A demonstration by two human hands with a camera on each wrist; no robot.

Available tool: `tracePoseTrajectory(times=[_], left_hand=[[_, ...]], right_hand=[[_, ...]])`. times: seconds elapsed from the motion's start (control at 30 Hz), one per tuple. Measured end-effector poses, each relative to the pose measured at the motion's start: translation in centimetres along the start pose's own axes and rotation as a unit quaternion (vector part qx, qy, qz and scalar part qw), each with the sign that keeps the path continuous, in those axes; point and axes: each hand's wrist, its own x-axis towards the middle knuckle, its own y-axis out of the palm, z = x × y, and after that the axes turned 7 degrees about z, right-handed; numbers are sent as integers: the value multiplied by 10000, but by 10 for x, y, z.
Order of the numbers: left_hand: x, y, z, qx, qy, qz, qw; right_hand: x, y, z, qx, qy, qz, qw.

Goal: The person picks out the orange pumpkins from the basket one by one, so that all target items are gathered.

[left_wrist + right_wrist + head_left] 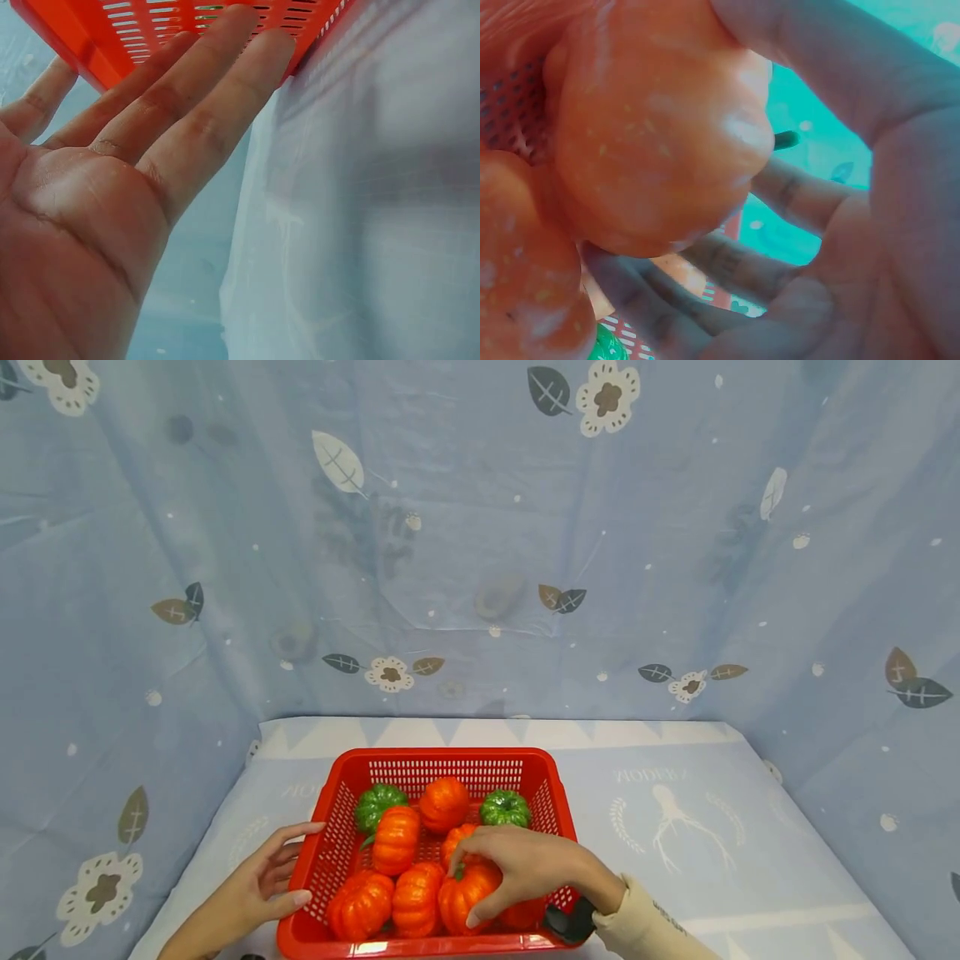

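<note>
A red plastic basket (307, 885) with slotted walls holds several ribbed orange pumpkins and two green ones. My right hand (525, 860) reaches in at the front right and grips an orange pumpkin (471, 897) with a short green stem. In the right wrist view the thumb lies on one side of this pumpkin (660, 135) and the fingers curl round the other. Outside the basket's left wall, my left hand (262, 877) touches the rim with thumb and fingertips. Its fingers (202, 142) extend nearly straight along the slotted wall in the left wrist view.
Inside the basket are a green pumpkin (381, 808) at back left, another green pumpkin (506, 808) at back right, and an orange pumpkin (444, 804) between them. A pale patterned cloth (675, 827) covers the table. Blue printed curtains (480, 568) enclose the back and sides.
</note>
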Motion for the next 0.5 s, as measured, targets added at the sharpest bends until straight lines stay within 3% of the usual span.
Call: tracePoseTrajectory(times=[0.5], left_hand=[[-2,1,4,-71,312,68,9995]], right_hand=[[-10,-6,-1,38,138,-1325,9911]])
